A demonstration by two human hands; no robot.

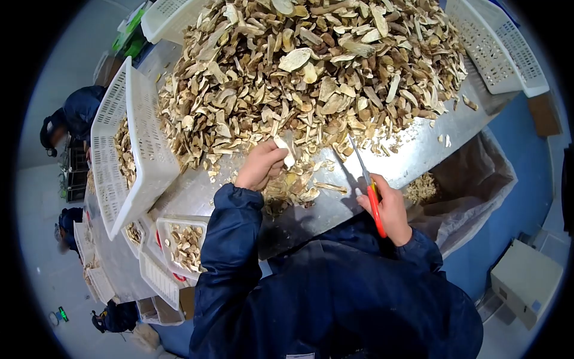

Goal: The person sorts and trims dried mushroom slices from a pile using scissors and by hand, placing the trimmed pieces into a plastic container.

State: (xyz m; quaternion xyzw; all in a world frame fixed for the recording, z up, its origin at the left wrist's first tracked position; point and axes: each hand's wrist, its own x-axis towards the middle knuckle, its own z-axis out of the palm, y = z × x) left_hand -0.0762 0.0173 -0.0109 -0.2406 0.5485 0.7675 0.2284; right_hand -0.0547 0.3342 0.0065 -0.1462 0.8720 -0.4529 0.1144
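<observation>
My left hand (262, 165) pinches a pale dried mushroom slice (286, 152) above the table's near side. In my right hand (387, 206) is a pair of scissors (372, 194) with red handles, its blades pointing up and away toward the heap. A large pile of dried mushroom slices (311, 78) covers the metal table (382, 167) in front of me. Between my hands and just below the left one lie smaller loose slices (293, 190). One narrow piece (330, 188) rests apart, left of the scissors.
White perforated baskets stand at the left (140, 149) and at the far right (499, 45). A small tray of slices (185, 245) sits by my left arm. Right of the table is a plastic-lined bin (472, 185) with crumbs. Several people (84, 113) work at the left.
</observation>
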